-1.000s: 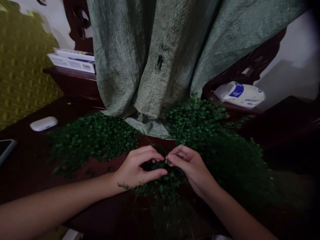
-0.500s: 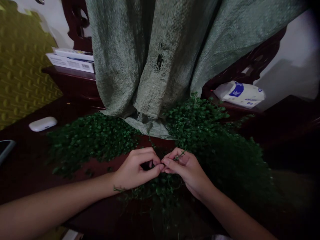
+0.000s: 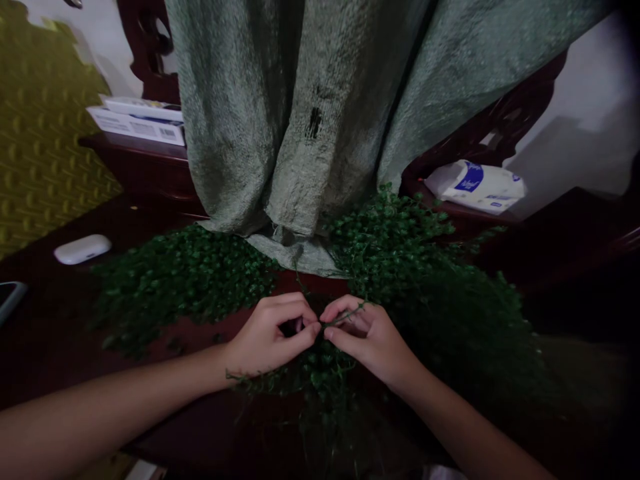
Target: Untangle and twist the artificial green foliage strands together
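Over the dark table, my left hand [image 3: 273,337] pinches one end of a thin green plant stem [image 3: 344,315] between thumb and forefinger. My right hand [image 3: 377,343] is at the same stem, its thumb and forefinger slightly apart around it; the stem runs across the inside of its fingers. Below both hands lies a small bunch of green sprigs [image 3: 325,387], partly hidden by my left hand. A heap of leafy tips [image 3: 195,277] spreads to the left. To the right rises a larger pile of leafy stems [image 3: 400,233], its near side in deep shadow.
A grey-green woven sack [image 3: 310,147] hangs down behind the greens, its lower edge on the dark red table [image 3: 200,330]. A white earbud case [image 3: 83,249] and a phone [image 3: 10,297] are at left. White boxes [image 3: 137,123] and a tissue pack [image 3: 483,187] stand farther back.
My right thumb and forefinger have parted from their pinch at the stem. My left hand keeps its pinch. The whole view has shifted slightly.
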`<action>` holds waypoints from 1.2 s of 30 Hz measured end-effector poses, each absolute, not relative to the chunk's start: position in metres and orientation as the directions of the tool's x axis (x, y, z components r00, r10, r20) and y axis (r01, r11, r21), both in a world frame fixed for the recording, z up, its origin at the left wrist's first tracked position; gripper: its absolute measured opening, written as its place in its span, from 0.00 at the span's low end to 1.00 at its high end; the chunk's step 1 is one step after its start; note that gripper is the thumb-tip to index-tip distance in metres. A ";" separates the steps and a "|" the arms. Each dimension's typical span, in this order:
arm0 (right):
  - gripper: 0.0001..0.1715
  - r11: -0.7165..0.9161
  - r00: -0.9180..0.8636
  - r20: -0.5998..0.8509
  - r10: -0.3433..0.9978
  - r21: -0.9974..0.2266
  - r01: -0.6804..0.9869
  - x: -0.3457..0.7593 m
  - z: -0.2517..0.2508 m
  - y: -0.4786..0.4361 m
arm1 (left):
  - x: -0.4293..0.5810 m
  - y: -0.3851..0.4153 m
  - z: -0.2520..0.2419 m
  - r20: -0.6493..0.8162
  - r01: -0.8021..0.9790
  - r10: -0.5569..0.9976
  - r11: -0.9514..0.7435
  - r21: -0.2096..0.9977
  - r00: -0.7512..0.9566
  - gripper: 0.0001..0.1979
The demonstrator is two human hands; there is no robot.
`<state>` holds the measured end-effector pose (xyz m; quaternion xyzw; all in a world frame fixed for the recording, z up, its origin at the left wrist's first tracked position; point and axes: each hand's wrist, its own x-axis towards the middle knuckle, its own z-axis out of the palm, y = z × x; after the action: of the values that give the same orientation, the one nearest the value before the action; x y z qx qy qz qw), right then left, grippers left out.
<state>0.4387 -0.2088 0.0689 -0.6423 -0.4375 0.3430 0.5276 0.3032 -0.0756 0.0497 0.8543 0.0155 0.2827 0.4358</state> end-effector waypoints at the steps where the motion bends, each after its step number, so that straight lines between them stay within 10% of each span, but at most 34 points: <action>1: 0.05 -0.058 0.387 0.032 0.922 -0.974 0.220 0.438 0.068 -0.209 | 0.303 -0.076 0.050 0.469 -0.221 0.269 -0.621 0.752 0.841 0.07; 23: 0.05 0.179 0.268 0.506 0.820 -0.671 0.719 0.432 0.064 -0.208 | 0.303 -0.076 0.047 0.476 -0.233 0.233 -0.642 0.730 0.848 0.07; 36: 0.06 0.205 0.190 0.535 0.823 -0.592 0.780 0.435 0.057 -0.211 | 0.305 -0.075 0.048 0.474 -0.224 0.236 -0.651 0.725 0.848 0.07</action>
<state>0.4353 -0.2109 0.0574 -0.6300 -0.6361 0.0244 0.4448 0.3049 -0.0753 0.0479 0.8659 0.0034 0.2754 0.4176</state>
